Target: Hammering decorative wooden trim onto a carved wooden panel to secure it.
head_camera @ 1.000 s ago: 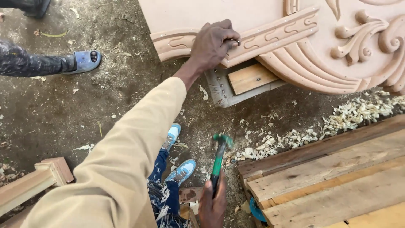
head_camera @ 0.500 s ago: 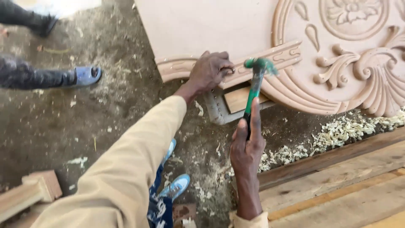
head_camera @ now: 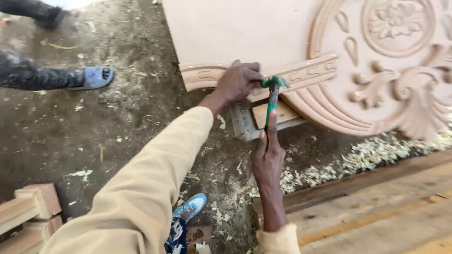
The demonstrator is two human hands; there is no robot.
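My left hand (head_camera: pixel 238 82) is closed around something small pressed against a carved wooden moulding strip (head_camera: pixel 308 73) at the lower edge of a large carved wooden panel (head_camera: pixel 376 61); what it pinches is hidden by the fingers. My right hand (head_camera: pixel 267 160) grips the handle of a green hammer (head_camera: pixel 273 96), index finger laid along the handle. The hammer head sits right beside my left fingers, at the moulding.
A metal bracket with a wooden block (head_camera: pixel 263 120) sits under the panel edge. Wood shavings (head_camera: pixel 372 155) litter the dirt floor. Timber planks (head_camera: pixel 376 207) lie at lower right, moulded offcuts (head_camera: pixel 28 211) at lower left. Another person's sandalled foot (head_camera: pixel 92 77) rests at upper left.
My right hand has raised the hammer from down near my feet up to the moulding, and the head now meets the spot beside my left fingers. The left hand stays put.
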